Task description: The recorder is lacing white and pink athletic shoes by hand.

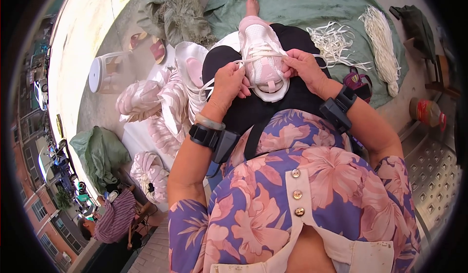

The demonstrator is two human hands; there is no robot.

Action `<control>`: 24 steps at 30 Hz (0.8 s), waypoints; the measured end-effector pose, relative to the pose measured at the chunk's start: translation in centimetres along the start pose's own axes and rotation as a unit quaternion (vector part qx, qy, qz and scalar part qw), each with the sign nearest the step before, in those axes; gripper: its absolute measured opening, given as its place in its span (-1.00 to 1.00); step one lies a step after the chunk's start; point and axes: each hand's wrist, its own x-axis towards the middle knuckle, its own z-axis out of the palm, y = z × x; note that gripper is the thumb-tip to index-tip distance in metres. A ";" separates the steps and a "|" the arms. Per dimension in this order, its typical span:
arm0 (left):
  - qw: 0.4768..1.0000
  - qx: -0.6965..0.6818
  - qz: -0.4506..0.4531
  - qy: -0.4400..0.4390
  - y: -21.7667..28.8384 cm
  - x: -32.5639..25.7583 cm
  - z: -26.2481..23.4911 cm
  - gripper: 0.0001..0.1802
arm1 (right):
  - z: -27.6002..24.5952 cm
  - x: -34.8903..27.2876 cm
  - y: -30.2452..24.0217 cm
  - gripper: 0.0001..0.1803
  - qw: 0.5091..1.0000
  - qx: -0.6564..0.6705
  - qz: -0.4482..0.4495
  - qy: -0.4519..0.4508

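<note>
A pink and white sneaker (264,70) rests on my lap, its toe pointing away and its heel toward me. White shoelace (258,54) runs through its upper part, with loose lengths reaching out to both sides. My left hand (230,82) is closed at the left of the shoe's opening, fingers pinching the lace. On the other side my right hand (306,68) also pinches lace, its fingertips against the shoe's edge. A free lace end hangs by my left wrist, and another loops past my right hand.
To the left lies a pile of pink and white shoe parts (168,97) beside a white stool (100,74). Loose laces (331,41) and a bundle of white laces (381,44) lie on the green cloth (292,0). An oil bottle (426,112) stands at right; another person (114,217) sits lower left.
</note>
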 end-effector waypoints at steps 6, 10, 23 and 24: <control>0.985 -0.046 0.151 0.069 2.2 -1.0 -1.7 -0.76 | -0.5 -0.7 -1.1 -0.83 0.999 -0.012 -0.005 0.053; 0.866 0.004 0.409 0.287 4.6 -1.6 -3.7 -0.84 | -1.4 -0.7 -0.9 -0.84 0.996 0.058 -0.004 0.063; 0.986 -0.140 0.051 0.079 -0.3 -0.9 0.1 -0.78 | 0.3 0.6 -0.7 -0.85 0.988 0.139 -0.006 0.061; 0.985 -0.146 0.042 0.080 -0.4 -0.9 0.2 -0.78 | 0.5 0.6 -0.8 -0.86 0.992 0.109 -0.023 0.056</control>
